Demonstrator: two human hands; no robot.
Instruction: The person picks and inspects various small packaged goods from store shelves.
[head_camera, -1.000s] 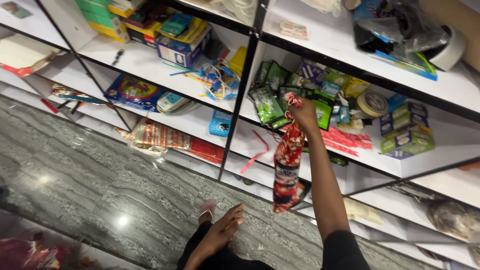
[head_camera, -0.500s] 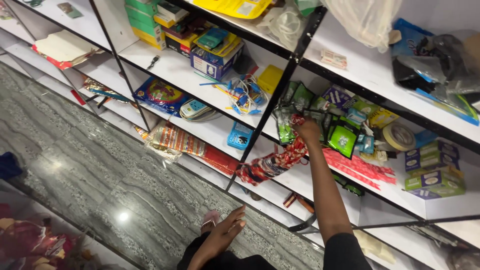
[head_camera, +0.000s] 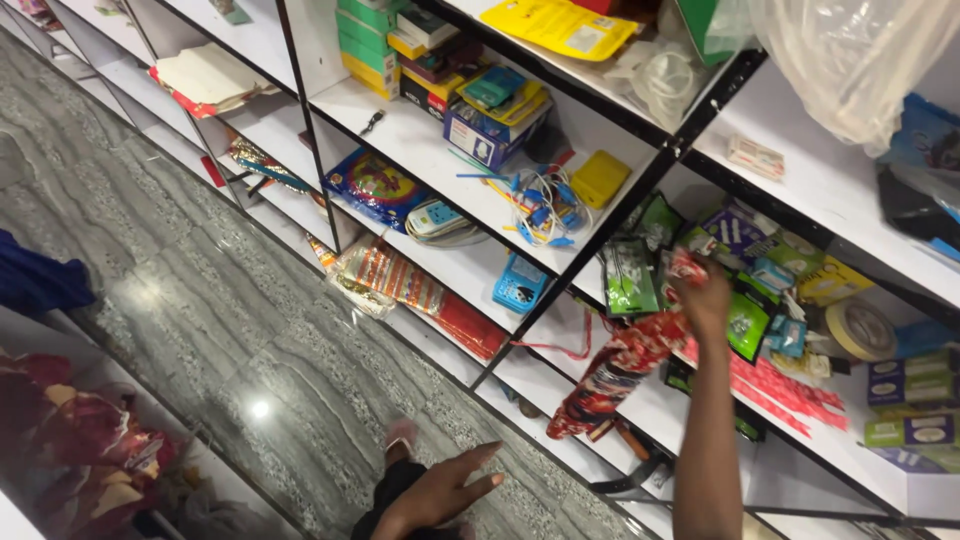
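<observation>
Floor (head_camera: 200, 300): grey veined stone, glossy, filling the 9 o'clock side, with one bright light reflection low down
Red wrappers (head_camera: 70, 440): heap of crinkled red and yellow packets at 8 o'clock, behind a pale counter edge
Paper stack (head_camera: 205, 80): cream sheets with a red edge, lying flat on a white shelf at 10 o'clock
Left hand (head_camera: 445, 490): at 6 o'clock, low over the floor, palm down, fingers spread and loose, holding nothing and touching nothing
Striped packs (head_camera: 385, 275): orange and white bundles in clear film on a low shelf, just above centre-left, beside a red flat pack at their 4 o'clock
Round blue packet (head_camera: 375, 185): on the shelf above the striped packs, beside a white and blue device at its 4 o'clock
Boxes (head_camera: 490, 115): green, yellow and blue cartons stacked at 12 o'clock, with tangled blue and white cables (head_camera: 545, 205) at their 5 o'clock
Yellow case (head_camera: 600, 178): flat, just beside the cables at their 2 o'clock
Red patterned strip (head_camera: 620, 370): long strip of red, dark and white sachets, hanging slantwise from the right hand toward 7 o'clock, lower end in front of the shelf edge
Right hand (head_camera: 705, 295): arm stretched up from 5 o'clock, fingers closed tight round the top of the red patterned strip, in among green sachets (head_camera: 630, 275) on the shelf
Tape roll (head_camera: 860, 328): tan, at 3 o'clock, near small green boxes (head_camera: 910, 400) at its 5 o'clock
</observation>
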